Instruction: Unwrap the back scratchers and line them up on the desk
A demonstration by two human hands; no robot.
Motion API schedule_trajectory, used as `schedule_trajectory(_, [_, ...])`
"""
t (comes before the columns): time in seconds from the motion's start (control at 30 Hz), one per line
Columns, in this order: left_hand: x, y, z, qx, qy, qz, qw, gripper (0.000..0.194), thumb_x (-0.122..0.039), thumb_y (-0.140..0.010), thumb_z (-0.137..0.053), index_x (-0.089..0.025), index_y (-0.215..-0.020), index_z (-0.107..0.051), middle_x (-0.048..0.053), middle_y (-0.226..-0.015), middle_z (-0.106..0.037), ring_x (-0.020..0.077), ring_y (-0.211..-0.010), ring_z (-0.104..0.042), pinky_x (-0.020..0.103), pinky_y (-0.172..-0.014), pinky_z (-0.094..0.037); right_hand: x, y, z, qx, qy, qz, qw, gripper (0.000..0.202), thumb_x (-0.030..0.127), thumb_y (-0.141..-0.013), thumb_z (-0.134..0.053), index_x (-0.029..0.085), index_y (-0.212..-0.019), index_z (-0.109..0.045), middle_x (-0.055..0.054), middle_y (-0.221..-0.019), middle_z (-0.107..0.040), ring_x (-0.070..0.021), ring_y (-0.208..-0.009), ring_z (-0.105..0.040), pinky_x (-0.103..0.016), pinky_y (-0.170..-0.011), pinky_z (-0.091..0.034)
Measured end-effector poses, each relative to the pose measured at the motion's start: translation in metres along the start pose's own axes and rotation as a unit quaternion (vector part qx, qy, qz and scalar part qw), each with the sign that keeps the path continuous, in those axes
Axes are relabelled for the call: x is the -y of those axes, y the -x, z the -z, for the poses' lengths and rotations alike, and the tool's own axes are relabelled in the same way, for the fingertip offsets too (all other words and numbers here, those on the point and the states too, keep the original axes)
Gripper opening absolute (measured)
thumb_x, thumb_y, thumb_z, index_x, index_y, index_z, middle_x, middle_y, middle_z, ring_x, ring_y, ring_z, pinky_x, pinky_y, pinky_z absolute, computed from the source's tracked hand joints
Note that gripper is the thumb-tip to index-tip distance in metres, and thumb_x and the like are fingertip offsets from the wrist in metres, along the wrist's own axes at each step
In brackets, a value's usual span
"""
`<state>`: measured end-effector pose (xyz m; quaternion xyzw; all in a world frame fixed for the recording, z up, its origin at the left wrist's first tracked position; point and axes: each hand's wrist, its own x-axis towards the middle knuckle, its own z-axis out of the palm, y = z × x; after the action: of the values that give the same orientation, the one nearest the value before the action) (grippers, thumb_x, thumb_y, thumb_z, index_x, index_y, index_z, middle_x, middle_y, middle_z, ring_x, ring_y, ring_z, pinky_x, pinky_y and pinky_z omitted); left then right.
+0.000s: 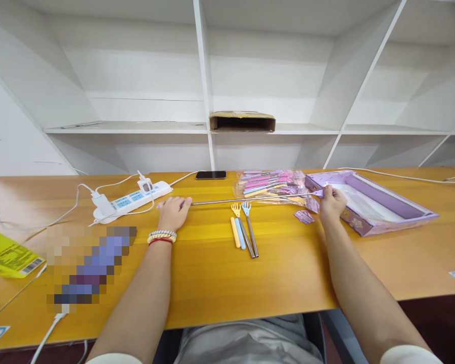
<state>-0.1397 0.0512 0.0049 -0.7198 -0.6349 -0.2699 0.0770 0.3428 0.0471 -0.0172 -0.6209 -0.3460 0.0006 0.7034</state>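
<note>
A telescopic back scratcher (pixel 227 201) is drawn out long between my two hands, its thin metal rod lying level above the table. My left hand (pixel 173 212) is closed around its purple handle end. At the other end, my right hand (pixel 331 203) grips the purple head, mostly hidden by the fingers. Below the rod lie parts of other scratchers: a yellow claw (pixel 236 209) and a blue claw (pixel 246 208) on metal rods, with a yellow handle (pixel 235 232) and a blue handle (pixel 240 234) beside them.
Plastic-bagged scratchers (pixel 269 182) lie behind the rod, near an open purple box (pixel 387 225). A purple card (pixel 304 217), a phone (pixel 211 175), a power strip (pixel 132 201) with cables and a yellow packet (pixel 9 255) are on the table. White shelves hold a cardboard box (pixel 242 115).
</note>
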Motion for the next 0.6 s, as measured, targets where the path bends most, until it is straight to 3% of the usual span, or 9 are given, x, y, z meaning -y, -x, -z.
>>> schedule_trajectory(0.17, [0.001, 0.001, -0.007, 0.007, -0.061, 0.068, 0.996, 0.048, -0.041, -0.088, -0.025, -0.018, -0.067, -0.061, 0.010, -0.083, -0.068, 0.0267, -0.090, -0.055, 0.047, -0.086, -0.029, -0.004, 0.021, -0.015, -0.016, 0.022, -0.028, 0.999, 0.036, 0.048, -0.078, -0.047, 0.013, -0.072, -0.058, -0.003, -0.066, -0.057, -0.0139, -0.063, -0.050, -0.027, -0.062, -0.038])
schedule_trajectory(0.3, [0.000, 0.001, -0.014, 0.076, -0.082, 0.074, 0.991, 0.051, -0.042, -0.087, -0.023, -0.018, -0.077, -0.067, 0.013, -0.094, -0.068, 0.0311, -0.095, -0.056, 0.052, -0.087, -0.030, -0.012, 0.028, -0.018, 0.005, 0.073, -0.068, 0.995, 0.035, 0.046, -0.076, -0.048, 0.013, -0.073, -0.058, -0.006, -0.070, -0.060, -0.0164, -0.066, -0.052, -0.028, -0.063, -0.038])
schedule_trajectory(0.43, [-0.003, -0.001, -0.017, 0.139, -0.110, 0.085, 0.980, 0.058, -0.042, -0.087, -0.020, -0.014, -0.086, -0.070, 0.018, -0.094, -0.068, 0.0348, -0.096, -0.057, 0.054, -0.086, -0.032, -0.017, 0.025, -0.013, 0.040, 0.092, -0.076, 0.992, 0.035, 0.045, -0.076, -0.048, 0.013, -0.068, -0.058, -0.005, -0.062, -0.058, -0.0150, -0.060, -0.049, -0.027, -0.058, -0.036])
schedule_trajectory(0.6, [-0.005, -0.002, -0.014, 0.167, -0.122, 0.066, 0.976, 0.060, -0.040, -0.087, -0.017, -0.013, -0.087, -0.070, 0.019, -0.095, -0.068, 0.0356, -0.096, -0.058, 0.054, -0.085, -0.033, -0.021, 0.020, -0.008, 0.056, 0.063, -0.086, 0.993, 0.037, 0.046, -0.077, -0.049, 0.012, -0.068, -0.058, 0.001, -0.052, -0.050, -0.0118, -0.051, -0.043, -0.025, -0.052, -0.035])
